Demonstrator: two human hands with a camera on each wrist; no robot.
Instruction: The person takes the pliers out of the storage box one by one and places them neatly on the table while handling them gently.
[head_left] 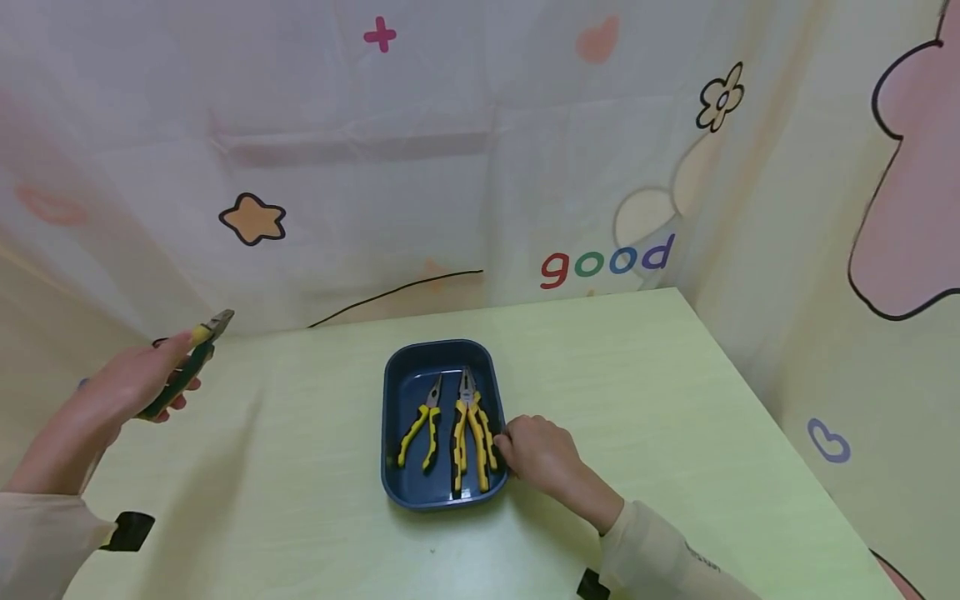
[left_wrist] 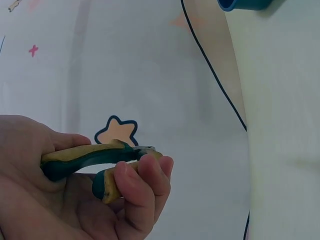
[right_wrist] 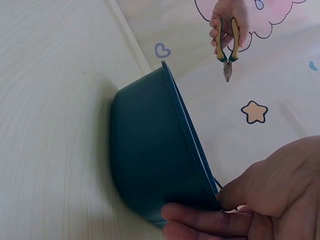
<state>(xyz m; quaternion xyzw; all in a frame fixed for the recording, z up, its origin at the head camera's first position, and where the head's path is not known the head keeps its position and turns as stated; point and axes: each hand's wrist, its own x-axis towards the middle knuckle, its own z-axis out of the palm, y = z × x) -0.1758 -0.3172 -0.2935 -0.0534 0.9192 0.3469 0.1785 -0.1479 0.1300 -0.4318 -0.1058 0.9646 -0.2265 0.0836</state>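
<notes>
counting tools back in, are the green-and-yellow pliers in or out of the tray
Out: the left hand holds the green-and-yellow pliers in the air, away to the left of the blue tray.

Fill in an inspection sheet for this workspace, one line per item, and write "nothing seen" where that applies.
Surface: pale tabletop, with the blue tray standing on it.
Job's things: green-and-yellow pliers held above the table; in the tray, small yellow-and-black pliers on the left and larger yellow-and-black pliers on the right, perhaps overlapping another pair.
Clutter: nothing seen.
Left hand: grips the green-and-yellow pliers.
Right hand: pinches the tray's rim.
Cables: nothing seen; the dark curved line behind the table looks printed.
Surroundings: light fabric printed with a star and the word "good".
</notes>
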